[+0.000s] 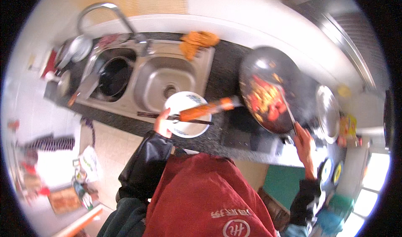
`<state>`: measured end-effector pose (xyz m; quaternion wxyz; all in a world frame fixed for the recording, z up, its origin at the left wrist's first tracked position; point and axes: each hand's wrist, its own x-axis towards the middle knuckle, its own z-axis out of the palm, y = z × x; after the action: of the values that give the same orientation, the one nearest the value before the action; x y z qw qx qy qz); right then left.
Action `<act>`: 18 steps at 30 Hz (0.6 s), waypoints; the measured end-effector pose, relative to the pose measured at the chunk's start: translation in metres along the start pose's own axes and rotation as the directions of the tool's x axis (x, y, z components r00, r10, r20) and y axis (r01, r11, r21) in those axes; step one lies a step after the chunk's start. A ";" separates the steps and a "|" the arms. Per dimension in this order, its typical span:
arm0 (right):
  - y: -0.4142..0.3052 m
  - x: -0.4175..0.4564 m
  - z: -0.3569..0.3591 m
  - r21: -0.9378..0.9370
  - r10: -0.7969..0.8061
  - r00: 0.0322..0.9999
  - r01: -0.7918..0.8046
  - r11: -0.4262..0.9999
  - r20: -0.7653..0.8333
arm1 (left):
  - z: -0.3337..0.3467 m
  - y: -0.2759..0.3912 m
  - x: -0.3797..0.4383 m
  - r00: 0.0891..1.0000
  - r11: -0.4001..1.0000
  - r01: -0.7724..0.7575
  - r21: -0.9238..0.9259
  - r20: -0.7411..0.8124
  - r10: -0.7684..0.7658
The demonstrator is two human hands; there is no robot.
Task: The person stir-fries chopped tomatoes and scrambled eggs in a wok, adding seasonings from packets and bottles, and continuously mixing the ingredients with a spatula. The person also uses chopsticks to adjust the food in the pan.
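Observation:
My left hand [163, 123] grips the rim of a white bowl [187, 131] with a blue pattern, and a pair of dark chopsticks [146, 115] lies across the bowl. In my right hand [304, 143] is the handle of a metal cooking utensil [287, 106], its far end among red and yellow food pieces [265, 95], perhaps tomato and egg. That food lies in a dark wok [282, 59] on the black hob [241, 132]. The wok's orange handle [201, 111] reaches over the bowl. Blur hides the utensil's tip.
A double steel sink [166, 70] with a curved faucet [110, 6] stands at the left, a dark round pan [114, 77] in its left basin. An orange cloth [198, 42] hangs at the sink's back corner. Right of the wok stands a shiny round lid [327, 114]. A range hood [348, 48] is above.

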<state>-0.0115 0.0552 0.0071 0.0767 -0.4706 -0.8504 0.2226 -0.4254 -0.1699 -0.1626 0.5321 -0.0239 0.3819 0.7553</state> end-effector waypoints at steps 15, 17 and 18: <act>-0.317 0.245 0.144 0.284 -0.612 0.783 0.565 0.774 0.111 | -0.090 0.279 0.032 0.791 0.843 -0.537 0.028 -0.330 0.515; -0.347 0.286 0.202 0.090 -0.650 0.760 0.647 0.758 0.009 | -0.076 0.311 0.047 0.787 0.832 -0.554 0.036 -0.304 0.537; -0.362 0.303 0.232 0.092 -0.629 0.775 0.632 0.769 -0.067 | -0.084 0.328 0.053 0.782 0.824 -0.566 0.024 -0.303 0.546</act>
<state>-0.5332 0.0713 -0.0596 0.1862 -0.1567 -0.9440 0.2226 -0.7491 -0.2254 -0.0652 0.2214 -0.0412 0.4212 0.8786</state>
